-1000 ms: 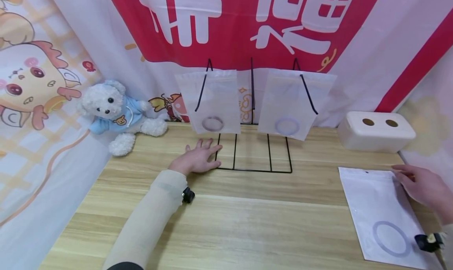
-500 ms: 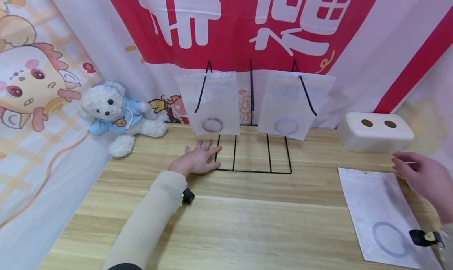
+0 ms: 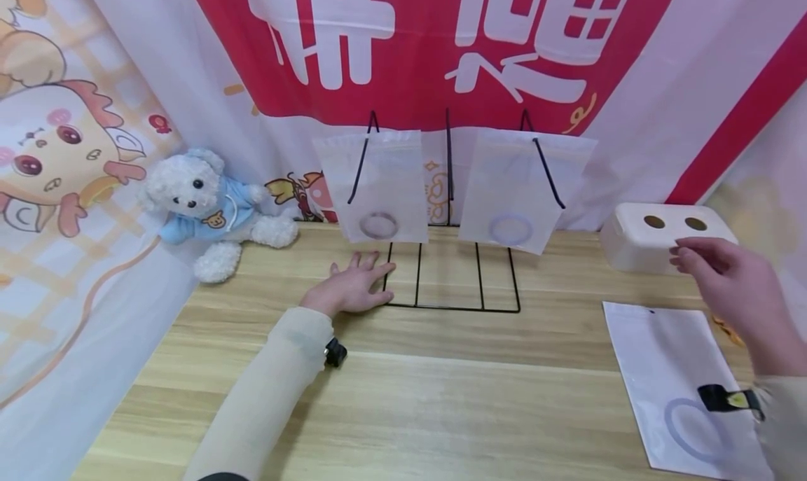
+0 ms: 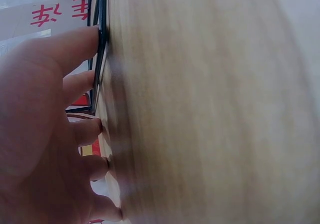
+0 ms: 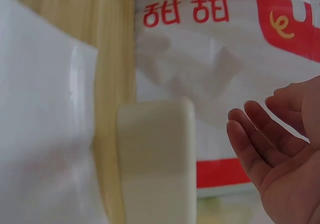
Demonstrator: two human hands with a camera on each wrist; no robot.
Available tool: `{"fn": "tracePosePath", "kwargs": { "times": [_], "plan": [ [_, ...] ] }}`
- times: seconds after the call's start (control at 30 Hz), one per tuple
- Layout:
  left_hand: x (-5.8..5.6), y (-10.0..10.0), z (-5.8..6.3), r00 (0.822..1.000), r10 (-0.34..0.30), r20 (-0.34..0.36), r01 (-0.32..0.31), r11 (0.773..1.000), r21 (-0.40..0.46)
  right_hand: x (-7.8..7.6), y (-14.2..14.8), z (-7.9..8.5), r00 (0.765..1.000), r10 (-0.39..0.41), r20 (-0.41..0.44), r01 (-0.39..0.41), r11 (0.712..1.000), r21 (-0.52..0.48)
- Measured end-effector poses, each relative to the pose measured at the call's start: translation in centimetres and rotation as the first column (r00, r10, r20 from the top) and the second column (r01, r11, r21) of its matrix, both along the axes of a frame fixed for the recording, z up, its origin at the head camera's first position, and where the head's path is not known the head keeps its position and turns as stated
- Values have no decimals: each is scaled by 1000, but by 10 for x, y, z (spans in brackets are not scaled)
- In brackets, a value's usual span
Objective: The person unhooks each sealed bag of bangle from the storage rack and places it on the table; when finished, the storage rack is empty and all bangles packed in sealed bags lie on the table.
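Note:
My left hand [image 3: 353, 285] lies spread on the table, its thumb and index finger touching the left edge of a black wire rack [image 3: 466, 307]. From the rack's arms hang two translucent white zip bags: a left bag [image 3: 384, 180] with a dark ring inside, and a right bag [image 3: 511, 187] with a pale ring. My right hand [image 3: 734, 285] hovers in the air with loosely bent fingers and holds nothing. Below it a third white zip bag [image 3: 662, 369], with a pale lavender ring [image 3: 696, 428] showing through, lies flat on the table.
A cream box with two round holes [image 3: 637, 239] stands behind my right hand, also close by in the right wrist view. A white plush bear in a blue hoodie [image 3: 230, 201] sits at back left. A small orange item [image 3: 728, 330] is partly hidden beside the flat bag.
My right hand has left the flat bag's top right corner, rising and moving toward the cream box. My left hand stays in place on the rack's base.

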State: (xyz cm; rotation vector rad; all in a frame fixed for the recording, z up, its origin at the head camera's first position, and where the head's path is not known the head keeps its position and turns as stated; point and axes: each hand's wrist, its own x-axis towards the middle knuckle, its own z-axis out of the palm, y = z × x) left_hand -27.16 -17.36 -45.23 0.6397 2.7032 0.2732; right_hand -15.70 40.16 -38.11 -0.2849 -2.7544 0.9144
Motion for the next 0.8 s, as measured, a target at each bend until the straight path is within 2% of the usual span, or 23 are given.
{"fn": "tracePosePath", "kwargs": {
  "times": [0.3, 0.5, 0.67, 0.8],
  "plan": [
    [2, 0, 3, 1000, -2, 5, 2, 1000, 4, -15, -35, 32, 984, 13, -175, -31, 995, -100],
    [2, 0, 1, 1000, -3, 2, 2, 1000, 7, -27, -55, 48, 962, 46, -268, -114, 963, -244],
    [1, 0, 0, 1000, -4, -4, 4, 1000, 4, -41, -70, 61, 946, 61, -317, -151, 951, -268],
    [1, 0, 0, 1000, -2, 5, 2, 1000, 16, -53, -81, 68, 949, 49, -311, -141, 950, -280]
  ]
}}
